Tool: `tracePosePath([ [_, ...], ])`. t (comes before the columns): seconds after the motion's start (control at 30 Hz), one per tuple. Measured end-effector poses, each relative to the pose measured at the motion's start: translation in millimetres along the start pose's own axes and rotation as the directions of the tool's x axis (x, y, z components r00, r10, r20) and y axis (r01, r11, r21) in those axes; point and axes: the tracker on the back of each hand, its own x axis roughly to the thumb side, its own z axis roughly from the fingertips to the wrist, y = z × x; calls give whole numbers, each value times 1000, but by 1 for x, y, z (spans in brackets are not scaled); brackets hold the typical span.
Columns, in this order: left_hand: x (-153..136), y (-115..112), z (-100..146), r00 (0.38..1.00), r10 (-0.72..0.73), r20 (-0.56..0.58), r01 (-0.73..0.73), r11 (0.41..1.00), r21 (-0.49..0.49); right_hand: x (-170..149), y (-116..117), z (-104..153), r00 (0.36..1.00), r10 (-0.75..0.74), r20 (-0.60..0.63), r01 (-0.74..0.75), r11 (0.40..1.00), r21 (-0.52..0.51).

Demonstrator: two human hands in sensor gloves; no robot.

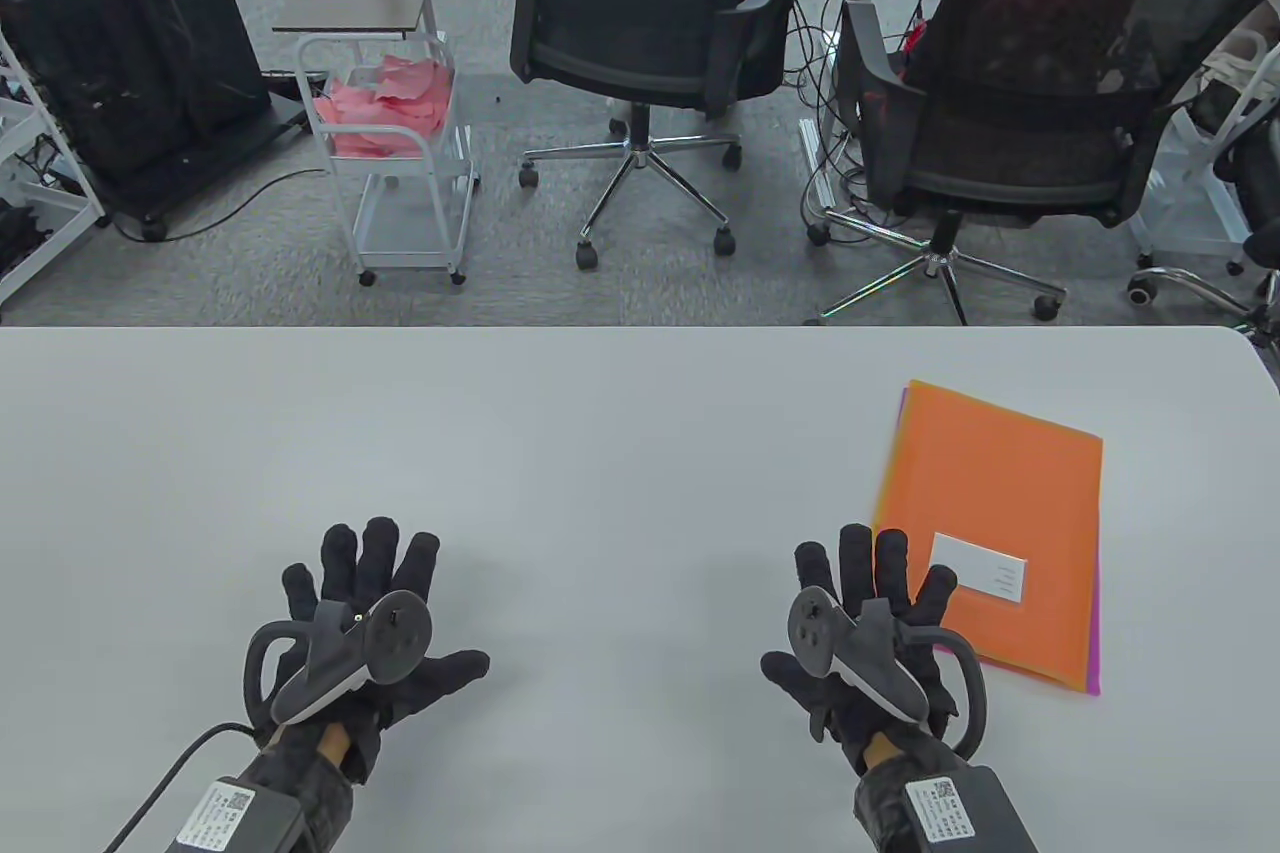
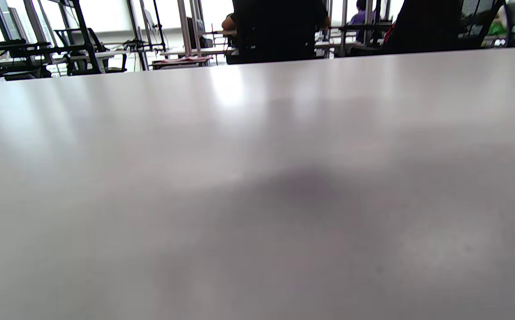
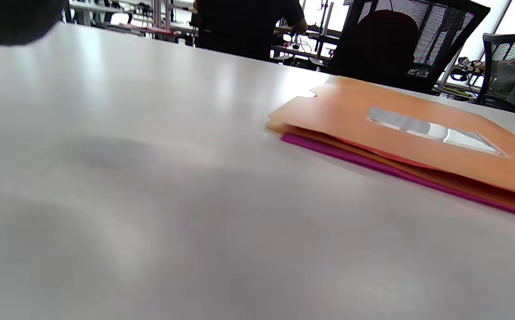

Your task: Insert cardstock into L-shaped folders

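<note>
An orange L-shaped folder (image 1: pixel 990 523) with a white label (image 1: pixel 978 567) lies flat at the right of the grey table (image 1: pixel 600 433). A magenta sheet (image 1: pixel 1093 638) shows under its right and lower edges. The stack also shows in the right wrist view (image 3: pixel 400 133), the magenta edge (image 3: pixel 351 158) below the orange. My right hand (image 1: pixel 870 603) lies open with fingers spread just left of the folder; its outer fingers (image 1: pixel 935 593) overlap the folder's lower left edge. My left hand (image 1: pixel 365 593) lies open and flat on the bare table at the left, holding nothing.
Beyond the table's far edge stand two black office chairs (image 1: pixel 650 23) (image 1: pixel 1030 93), a white trolley (image 1: pixel 400 153) with pink sheets, and a black cabinet (image 1: pixel 120 43). The left wrist view shows only bare tabletop (image 2: pixel 257 178).
</note>
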Motion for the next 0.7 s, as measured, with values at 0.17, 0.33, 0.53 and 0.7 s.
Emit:
tracePosePath([
  [0.17,-11,-19,-7,990,-136,-36,130,981,-143,-4,4,-5,999,-33,-3,33,997,64],
  [0.33,-8,-19,-8,989,-148,-20,143,978,-151,-8,7,-6,998,-52,-24,53,996,68],
  [0.53,-7,-19,-8,985,-170,-34,161,969,-185,-1,12,-6,999,-43,1,42,996,76],
  [0.7,-10,-19,-8,984,-175,-45,162,965,-208,2,13,-7,997,-72,30,70,995,75],
])
